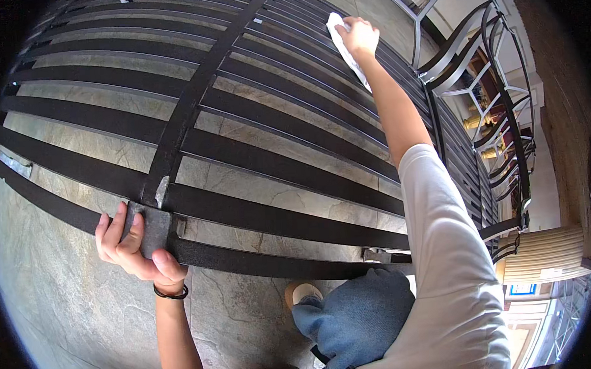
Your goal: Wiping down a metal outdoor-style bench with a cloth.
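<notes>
A large dark slatted frame [285, 165], like a bed base, spreads before me with its slats crossing a central beam [193, 102]. My left hand [130, 246] grips the grey end plate [155, 229] where that beam meets the near edge, fingers over its top and thumb at the side. Farther off to the right, my right hand [360, 35] clasps a folded white cloth [341, 39] against the slats. Part of the cloth trails along my forearm. My right arm and sleeve hide some slats at the right.
Curved dark metal railing with an open lattice [499, 91] rises along the right. A ribbed column [543, 255] stands beyond it. Grey stone-patterned floor [108, 321] shows between the slats and on the near side. My bent knee [360, 310] is close to the frame's near edge.
</notes>
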Demonstrator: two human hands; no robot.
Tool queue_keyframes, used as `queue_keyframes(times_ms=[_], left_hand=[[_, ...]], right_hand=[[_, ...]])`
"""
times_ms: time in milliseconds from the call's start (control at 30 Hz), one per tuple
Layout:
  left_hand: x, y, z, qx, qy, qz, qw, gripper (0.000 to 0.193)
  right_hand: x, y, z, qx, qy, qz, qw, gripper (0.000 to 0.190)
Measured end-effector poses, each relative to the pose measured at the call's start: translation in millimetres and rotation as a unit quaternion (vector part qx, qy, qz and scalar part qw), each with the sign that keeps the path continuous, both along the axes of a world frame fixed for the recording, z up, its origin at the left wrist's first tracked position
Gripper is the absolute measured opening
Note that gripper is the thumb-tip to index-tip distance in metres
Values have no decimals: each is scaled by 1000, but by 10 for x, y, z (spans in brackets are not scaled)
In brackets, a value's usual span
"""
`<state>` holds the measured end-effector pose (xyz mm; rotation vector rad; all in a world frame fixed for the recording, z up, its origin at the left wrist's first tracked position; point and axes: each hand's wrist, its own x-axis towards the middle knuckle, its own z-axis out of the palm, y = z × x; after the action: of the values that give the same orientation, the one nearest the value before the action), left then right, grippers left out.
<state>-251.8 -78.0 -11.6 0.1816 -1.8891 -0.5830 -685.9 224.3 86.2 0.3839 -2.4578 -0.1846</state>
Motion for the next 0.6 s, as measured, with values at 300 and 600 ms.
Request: queue_keyframes(times_ms=[300,600], left_hand=[[-11,11,-12,-19,4,4,1000,47],[-7,0,-4,-22,-1,8,1000,48]], right_hand=[[-9,-24,75,-90,-185,-40,978,51],[15,-39,88,-103,-182,-49,977,49]])
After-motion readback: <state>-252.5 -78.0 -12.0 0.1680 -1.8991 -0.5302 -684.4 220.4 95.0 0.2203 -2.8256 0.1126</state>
